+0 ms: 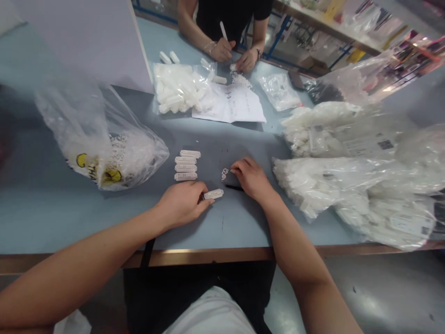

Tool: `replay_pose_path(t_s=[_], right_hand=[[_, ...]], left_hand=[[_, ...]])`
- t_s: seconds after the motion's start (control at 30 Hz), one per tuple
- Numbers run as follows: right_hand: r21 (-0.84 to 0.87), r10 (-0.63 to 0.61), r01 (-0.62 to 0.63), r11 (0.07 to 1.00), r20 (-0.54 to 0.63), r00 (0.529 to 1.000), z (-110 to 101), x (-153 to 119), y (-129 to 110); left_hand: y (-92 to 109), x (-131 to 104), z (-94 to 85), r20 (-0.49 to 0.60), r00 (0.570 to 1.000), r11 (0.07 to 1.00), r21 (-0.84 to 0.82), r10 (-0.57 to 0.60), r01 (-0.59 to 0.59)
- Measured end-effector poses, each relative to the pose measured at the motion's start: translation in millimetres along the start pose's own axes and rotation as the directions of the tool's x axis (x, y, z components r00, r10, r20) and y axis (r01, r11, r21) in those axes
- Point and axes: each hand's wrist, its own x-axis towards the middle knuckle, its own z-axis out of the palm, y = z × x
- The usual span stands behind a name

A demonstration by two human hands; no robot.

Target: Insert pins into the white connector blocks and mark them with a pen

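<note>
My left hand (184,202) is closed, with its thumb and fingers around a white oblong plastic piece (213,194) that has rows of small holes on its upper face. Just beyond that hand, several similar white pieces (185,168) lie side by side on the table. My right hand (251,175) is closed in a pinch at a little heap of tiny white parts (224,174). Whatever is between its fingertips is too small to make out. A thin black pen-like tool (234,187) lies under the right hand, partly covered by it.
An open clear bag (139,153) of small white parts stands to the left. Large bags of white pieces (313,185) fill the right side. Across the grey-blue table (222,232), a co-worker's hands (222,49) work beside another bag (184,88) and a paper sheet (239,106).
</note>
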Motion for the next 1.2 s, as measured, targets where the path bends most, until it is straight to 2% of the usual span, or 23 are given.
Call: replay_pose_path(t_s=[0.13,0.27,0.37,0.5,0.97,1.2], right_hand=[[0.141,-0.031,0.037,0.989,-0.041,0.999,-13.7,-10.3,-15.6],[0.286,-0.188,0.177,0.942,0.009,0.982,-18.7,-18.9,-35.9],[0.309,-0.258,0.234,0.922,0.037,0.965,-16.2,-21.2,-43.4],[0.268,-0.305,0.293,0.918,0.0,0.952,-12.9,-21.5,-43.4],[0.263,-0.326,0.307,0.915,0.029,0.945,-12.6,-19.8,-42.4],[0.223,-0.285,0.265,0.938,0.064,0.956,-14.0,-20.0,-45.2]], left_hand=[[0.1,-0.2,0.6,-0.004,1.0,1.0,-0.001,-0.006,0.006],[0.7,-0.2,0.8,-0.001,1.0,1.0,0.0,-0.007,0.007],[0.6,-0.3,1.4,-0.002,1.0,1.0,0.006,-0.011,0.011],[-0.4,-0.8,3.1,-0.002,1.0,1.0,-0.007,-0.009,0.009],[-0.1,-1.7,5.4,-0.017,1.0,1.0,0.017,0.015,-0.015],[0.8,-2.1,4.7,-0.003,1.0,1.0,0.029,0.007,-0.007]])
